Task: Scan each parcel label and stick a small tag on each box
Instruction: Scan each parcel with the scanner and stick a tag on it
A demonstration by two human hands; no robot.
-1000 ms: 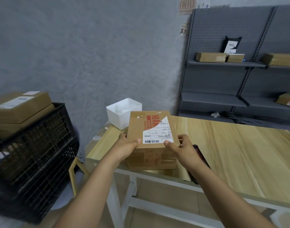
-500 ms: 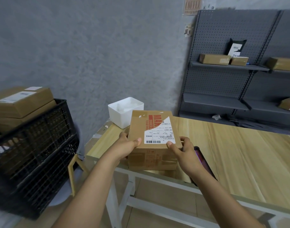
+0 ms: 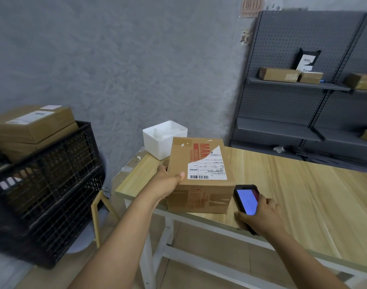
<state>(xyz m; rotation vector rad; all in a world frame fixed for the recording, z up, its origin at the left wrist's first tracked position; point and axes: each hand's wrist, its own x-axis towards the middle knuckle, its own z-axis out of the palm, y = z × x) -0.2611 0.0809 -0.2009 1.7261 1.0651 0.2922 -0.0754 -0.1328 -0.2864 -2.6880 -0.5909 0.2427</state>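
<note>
Box point(image 3: 199, 176): on table point(image 3: 303, 184), left hand point(image 3: 168, 180) gripping its side.
Scanner point(image 3: 246, 200): right hand point(image 3: 261, 215) closing round it.
Progress: label point(image 3: 207, 168) unscanned, no tag visible yet.

Both arms reach forward, left hand point(image 3: 168, 180) gripping with thumb on top, right hand point(image 3: 261, 215) curled, grasping.

box point(image 3: 199, 163) — red "MA…" print, barcode label point(image 3: 207, 167) | wall sign point(image 3: 250, 6) — "COFFEE"
</note>
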